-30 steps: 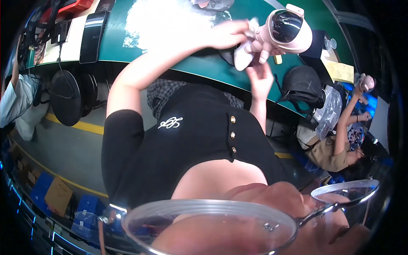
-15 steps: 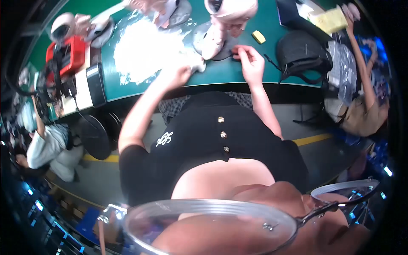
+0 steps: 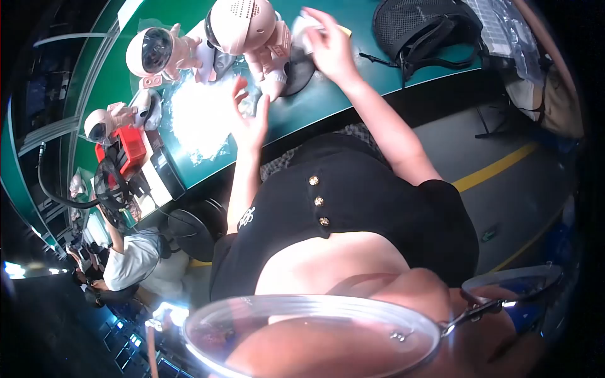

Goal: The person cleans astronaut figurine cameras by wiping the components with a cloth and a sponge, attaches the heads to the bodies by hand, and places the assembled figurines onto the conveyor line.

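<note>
A pink astronaut figure (image 3: 242, 28) stands on a dark round base (image 3: 301, 74) near the table's front edge. By its foot, my left hand (image 3: 250, 120) is raised with thumb and fingers apart, holding nothing. On the other side of the figure, my right hand (image 3: 333, 53) pinches a crumpled white cloth (image 3: 305, 28) close to the base. A yellow block (image 3: 345, 31) is mostly hidden behind that hand. Another pink astronaut figure (image 3: 156, 51) with a dark visor is farther left.
A glaring white patch (image 3: 198, 116) covers part of the green table (image 3: 315, 112). To the right lie a black mesh bag (image 3: 422, 31) and clear plastic packaging (image 3: 513, 41). At left are a red holder (image 3: 131, 150), a smaller astronaut figure (image 3: 101, 126) and a person in white (image 3: 135, 258).
The white cloth was at my left hand and is now in my right, which has moved away from me. My left hand has opened. The view has turned.
</note>
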Available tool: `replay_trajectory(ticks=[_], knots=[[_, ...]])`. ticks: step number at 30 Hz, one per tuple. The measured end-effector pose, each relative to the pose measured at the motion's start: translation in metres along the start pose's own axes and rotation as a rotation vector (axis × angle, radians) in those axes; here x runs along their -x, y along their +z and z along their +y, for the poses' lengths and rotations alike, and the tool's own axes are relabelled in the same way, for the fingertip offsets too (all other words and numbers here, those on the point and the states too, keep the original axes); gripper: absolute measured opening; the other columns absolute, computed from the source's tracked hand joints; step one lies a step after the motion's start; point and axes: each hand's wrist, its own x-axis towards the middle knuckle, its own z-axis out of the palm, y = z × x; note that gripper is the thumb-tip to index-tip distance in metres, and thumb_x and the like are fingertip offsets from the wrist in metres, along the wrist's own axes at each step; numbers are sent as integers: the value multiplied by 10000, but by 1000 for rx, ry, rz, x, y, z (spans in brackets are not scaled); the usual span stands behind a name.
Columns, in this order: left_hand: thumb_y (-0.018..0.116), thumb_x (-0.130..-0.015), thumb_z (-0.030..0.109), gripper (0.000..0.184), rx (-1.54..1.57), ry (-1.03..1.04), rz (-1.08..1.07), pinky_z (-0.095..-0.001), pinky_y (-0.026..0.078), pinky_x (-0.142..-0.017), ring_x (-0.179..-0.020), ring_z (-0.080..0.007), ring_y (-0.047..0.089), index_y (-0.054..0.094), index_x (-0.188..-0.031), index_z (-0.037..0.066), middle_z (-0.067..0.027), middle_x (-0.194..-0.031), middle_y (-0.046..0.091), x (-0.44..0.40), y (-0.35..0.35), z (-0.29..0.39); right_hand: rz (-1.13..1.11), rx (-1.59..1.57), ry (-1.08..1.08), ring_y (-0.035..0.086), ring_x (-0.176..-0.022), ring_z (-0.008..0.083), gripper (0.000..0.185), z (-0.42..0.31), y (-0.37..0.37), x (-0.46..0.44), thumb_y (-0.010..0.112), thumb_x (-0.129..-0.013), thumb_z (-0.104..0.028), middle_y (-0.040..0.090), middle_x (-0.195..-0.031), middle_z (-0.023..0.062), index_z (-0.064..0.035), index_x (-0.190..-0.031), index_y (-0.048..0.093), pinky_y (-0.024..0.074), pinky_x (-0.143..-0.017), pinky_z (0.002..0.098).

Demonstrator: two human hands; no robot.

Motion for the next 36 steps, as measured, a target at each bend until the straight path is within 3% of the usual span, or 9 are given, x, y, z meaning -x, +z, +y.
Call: replay_trajectory(ticks=[5, 17, 19, 22, 27, 29, 31, 34, 36], knots=[[509, -898, 238, 479, -32, 32, -227, -459, 347, -964, -1104, -404, 461, 400, -1270, -44, -266, -1204, 473, -22, 24, 1, -388, 425, -67, 320, -1332, 388, 606, 28, 21, 7, 479, -792, -35, 371, -1392, 275, 67, -1366, 312, 258, -1107, 455], [594, -876, 357, 785, 64, -2, -249, -444, 312, -1039, -1230, -374, 408, 228, -1422, -71, -274, -1315, 418, -19, 24, -11, -838, 176, 25, 574, -1112, 310, 384, -42, -50, 50, 592, -668, 100, 632, -1090, 138, -24, -1028, 639, 433, -1008, 392], [620, -855, 387, 814, 98, -20, -205, -442, 364, -1005, -1185, -376, 467, 248, -1412, -75, -265, -1324, 420, -16, 21, -6, -788, 675, -116, 354, -1328, 356, 780, -67, -74, 28, 698, -588, 36, 452, -1368, 144, -59, -1322, 451, 272, -1110, 417], [679, -786, 462, 912, 228, -253, -222, -422, 427, -954, -1115, -370, 541, 274, -1398, -79, -252, -1257, 497, -22, 18, 5, -315, 180, -289, 412, -1264, 384, 1029, -93, -44, 0, 854, -582, -155, 438, -1367, 185, -63, -1437, 289, 357, -1045, 425], [763, -641, 503, 818, 2, -277, -352, -398, 494, -844, -950, -309, 650, 522, -1257, 22, -211, -1057, 651, -62, 18, 9, -60, 324, -471, 555, -1077, 255, 664, -90, 30, -34, 810, -631, -141, 562, -1175, 139, -19, -1217, 524, 460, -910, 352], [751, -651, 466, 629, 110, -362, -350, -402, 498, -835, -920, -293, 661, 619, -1118, 66, -174, -978, 683, -68, 15, 23, -183, 85, -144, 494, -1160, 319, 747, -103, 37, -39, 809, -638, -152, 485, -1262, 185, -59, -1286, 449, 426, -955, 399], [723, -660, 361, 490, 137, -225, -263, -401, 505, -806, -886, -331, 647, 626, -1041, 70, -181, -935, 667, -73, 2, 43, -22, 415, -777, 464, -1230, 275, 986, -110, 29, -46, 886, -598, -208, 431, -1359, 144, -38, -1380, 310, 373, -1036, 438], [704, -668, 327, 473, 76, 191, 161, -415, 501, -811, -953, -343, 610, 605, -1052, 69, -184, -1009, 631, -77, -4, 64, -234, -332, -466, 523, -1133, 270, 915, -131, 8, -39, 903, -578, -197, 472, -1292, 136, -48, -1310, 375, 428, -982, 398], [686, -700, 366, 474, 103, 130, 37, -421, 497, -820, -969, -347, 604, 592, -1059, 71, -177, -1033, 627, -77, 5, 55, -130, 47, -761, 529, -1132, 285, 932, -109, 17, -51, 911, -554, -213, 492, -1283, 164, -43, -1305, 387, 422, -980, 393]])
